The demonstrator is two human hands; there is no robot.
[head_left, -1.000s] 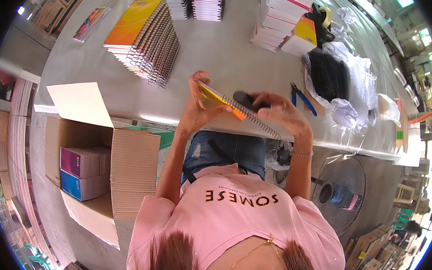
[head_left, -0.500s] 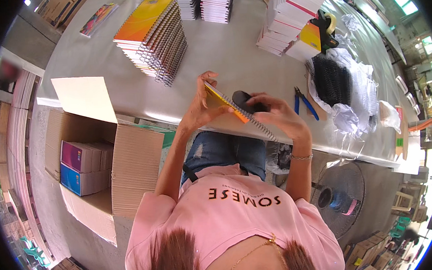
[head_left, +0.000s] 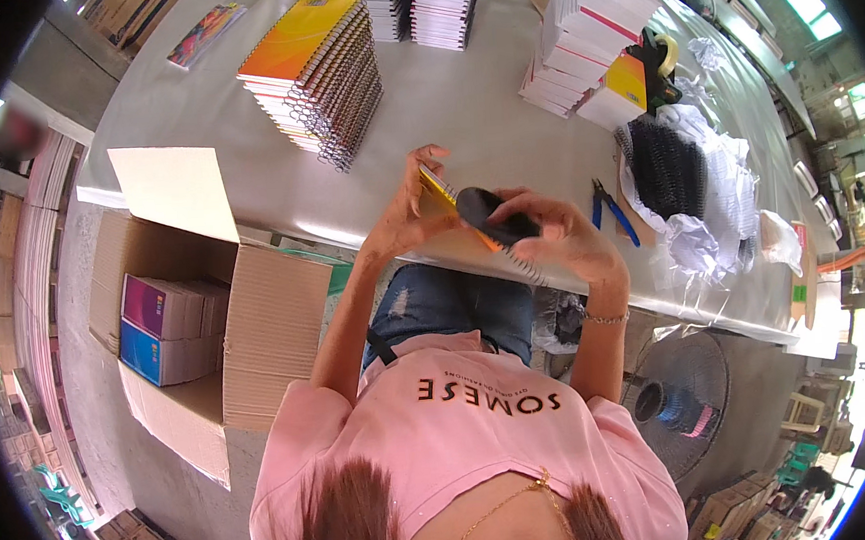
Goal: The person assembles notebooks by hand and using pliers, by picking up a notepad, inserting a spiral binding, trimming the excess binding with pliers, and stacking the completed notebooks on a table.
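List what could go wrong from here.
The coil sticks out past the notebook, so its free end might snag or bend. The notebook is held near the table's front edge; if the left hand slipped, it could fall. The black rounded object in the right hand might pinch a finger.

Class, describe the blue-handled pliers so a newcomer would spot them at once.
Find the big grey table, then the person's right hand at its near edge. To the right of that hand, before the dark bundle, lie the pliers. Their slim blue handles, spread in a narrow V, differ from the dark bundle beside them.
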